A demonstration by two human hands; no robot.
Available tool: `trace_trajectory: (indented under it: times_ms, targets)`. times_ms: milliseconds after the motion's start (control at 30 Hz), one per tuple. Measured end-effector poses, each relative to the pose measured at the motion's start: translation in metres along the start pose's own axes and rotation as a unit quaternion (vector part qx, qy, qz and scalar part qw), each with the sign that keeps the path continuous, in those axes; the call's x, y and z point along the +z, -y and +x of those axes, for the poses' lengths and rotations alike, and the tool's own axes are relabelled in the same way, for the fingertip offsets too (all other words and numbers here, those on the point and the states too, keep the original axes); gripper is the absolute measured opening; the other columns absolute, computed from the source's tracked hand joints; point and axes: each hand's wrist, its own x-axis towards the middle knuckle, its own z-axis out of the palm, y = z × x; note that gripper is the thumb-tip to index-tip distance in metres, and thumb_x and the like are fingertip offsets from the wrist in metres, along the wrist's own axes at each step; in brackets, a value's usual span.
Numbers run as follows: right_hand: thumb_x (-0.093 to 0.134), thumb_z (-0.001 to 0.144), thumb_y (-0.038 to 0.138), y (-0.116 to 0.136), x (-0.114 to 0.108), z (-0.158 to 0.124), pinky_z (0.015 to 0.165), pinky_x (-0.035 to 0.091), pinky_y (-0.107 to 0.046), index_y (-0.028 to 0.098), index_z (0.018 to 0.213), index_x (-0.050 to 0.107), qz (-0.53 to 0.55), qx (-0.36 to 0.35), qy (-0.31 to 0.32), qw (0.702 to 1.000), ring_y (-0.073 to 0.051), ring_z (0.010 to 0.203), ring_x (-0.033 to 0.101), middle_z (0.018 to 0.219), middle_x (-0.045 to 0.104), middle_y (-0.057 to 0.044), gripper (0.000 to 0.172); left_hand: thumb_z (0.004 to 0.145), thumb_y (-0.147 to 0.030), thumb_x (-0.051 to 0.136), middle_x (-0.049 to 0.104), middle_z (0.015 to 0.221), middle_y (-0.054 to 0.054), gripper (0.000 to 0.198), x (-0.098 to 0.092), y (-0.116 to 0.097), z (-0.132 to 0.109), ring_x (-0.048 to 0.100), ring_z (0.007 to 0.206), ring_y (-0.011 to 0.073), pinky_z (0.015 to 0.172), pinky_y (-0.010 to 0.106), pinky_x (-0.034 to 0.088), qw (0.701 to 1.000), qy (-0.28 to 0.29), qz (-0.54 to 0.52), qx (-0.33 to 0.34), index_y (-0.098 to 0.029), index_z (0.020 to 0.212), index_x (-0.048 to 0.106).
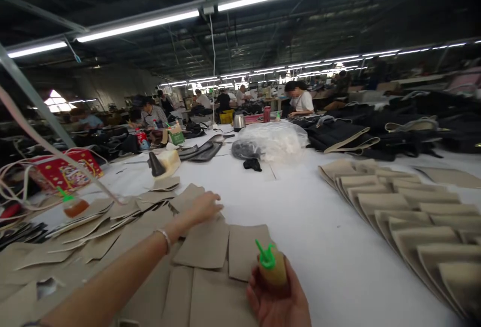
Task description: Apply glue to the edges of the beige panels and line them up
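My right hand (280, 302) is wrapped round a squeeze bottle (276, 272) with a green nozzle cap and yellowish-brown contents, held upright at the front of the table. Farther forward and to the left, my left hand (203, 207) lies over the taupe fabric pieces (205, 247), its fingers pointing right and a little apart. A bracelet circles that wrist. Several flat taupe pieces overlap beneath and around the left arm; one panel (246, 247) lies just behind the bottle.
Rows of folded taupe pieces (417, 216) fan out on the right of the white table (311, 231). A second green-capped bottle (75, 206) lies at left, near a red box (67, 171). Clear plastic (281, 141) and black bags (338, 134) lie farther back. Several people work beyond.
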Motion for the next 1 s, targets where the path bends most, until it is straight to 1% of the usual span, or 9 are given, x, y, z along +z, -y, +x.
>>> trace_trajectory:
  times_ms: [100,233,367,467,600,700,833,933,1000]
  targets:
    - [0.073,0.076,0.037,0.009,0.008,-0.004,0.067,0.056,-0.034,0.008,0.090,0.071,0.009,-0.041,0.011,0.999,-0.021,0.070,0.070,0.080,0.074,-0.013,0.032,0.081,-0.056,0.050,0.055,0.127,0.004,0.054,0.021,-0.056,-0.026,0.049,0.116,0.0238,0.099,0.031,0.037,0.993,0.023,-0.021,0.112,-0.027,0.126,0.051]
    - [0.068,0.080,0.034,0.036,0.026,-0.016,0.068,0.055,-0.032,0.011,0.092,0.070,0.003,-0.117,0.028,0.993,-0.020,0.076,0.069,0.083,0.074,-0.011,0.026,0.062,-0.064,0.062,0.046,0.134,0.013,0.079,0.057,-0.112,-0.063,0.042,0.121,0.0343,0.101,0.043,0.035,0.987,0.026,-0.017,0.157,-0.023,0.128,0.047]
    - [0.067,0.081,0.029,0.064,0.043,-0.039,0.068,0.055,-0.032,0.012,0.093,0.070,-0.021,-0.198,0.045,0.979,-0.020,0.074,0.069,0.082,0.074,-0.010,0.022,0.068,-0.055,0.056,0.047,0.126,0.020,0.066,0.077,-0.143,-0.096,0.040,0.119,0.0391,0.098,0.051,0.034,0.991,-0.009,-0.008,0.130,-0.015,0.120,0.051]
    - [0.070,0.078,0.027,0.074,0.051,-0.067,0.070,0.056,-0.034,0.016,0.094,0.069,-0.039,-0.250,0.057,0.966,-0.021,0.075,0.069,0.087,0.074,-0.009,0.020,0.068,-0.039,0.056,0.049,0.121,0.019,0.055,0.081,-0.161,-0.125,0.042,0.115,0.0373,0.098,0.050,0.034,0.991,-0.010,0.000,0.131,-0.015,0.117,0.051]
    - [0.073,0.075,0.025,0.079,0.051,-0.119,0.072,0.058,-0.037,0.019,0.095,0.068,-0.061,-0.293,0.056,0.952,-0.023,0.079,0.069,0.093,0.074,-0.007,0.021,0.065,-0.016,0.050,0.052,0.117,0.009,0.045,0.074,-0.182,-0.179,0.046,0.108,0.0258,0.096,0.037,0.038,0.971,0.032,-0.009,0.236,-0.024,0.109,0.054]
    - [0.075,0.072,0.020,0.083,0.042,-0.160,0.067,0.060,-0.041,0.020,0.096,0.068,-0.080,-0.309,0.036,0.947,-0.026,0.079,0.070,0.092,0.074,-0.007,0.025,0.069,-0.013,0.045,0.055,0.108,0.004,0.034,0.069,-0.194,-0.218,0.049,0.102,0.0202,0.092,0.031,0.040,0.951,0.070,-0.054,0.297,-0.025,0.099,0.056]
    - [0.074,0.073,0.019,0.088,0.023,-0.201,0.067,0.061,-0.043,0.021,0.099,0.066,-0.134,-0.351,-0.002,0.927,-0.027,0.085,0.069,0.095,0.073,-0.005,0.027,0.071,-0.021,0.051,0.053,0.114,0.006,0.053,0.083,-0.201,-0.244,0.046,0.106,0.0226,0.096,0.035,0.037,0.970,0.054,-0.074,0.225,-0.023,0.123,0.047]
    - [0.073,0.075,0.023,0.088,0.010,-0.218,0.069,0.061,-0.042,0.022,0.100,0.066,-0.164,-0.361,-0.029,0.918,-0.026,0.088,0.068,0.096,0.072,-0.004,0.026,0.068,-0.015,0.050,0.041,0.133,0.013,0.068,0.103,-0.197,-0.243,0.032,0.124,0.0280,0.106,0.039,0.027,0.993,0.006,-0.031,0.118,-0.015,0.135,0.038]
    - [0.073,0.075,0.023,0.086,0.005,-0.224,0.070,0.061,-0.041,0.021,0.100,0.066,-0.176,-0.356,-0.036,0.917,-0.025,0.088,0.068,0.097,0.072,-0.004,0.026,0.065,-0.010,0.048,0.035,0.140,0.014,0.069,0.109,-0.190,-0.242,0.027,0.128,0.0289,0.108,0.041,0.022,0.995,-0.006,-0.019,0.096,-0.012,0.134,0.040]
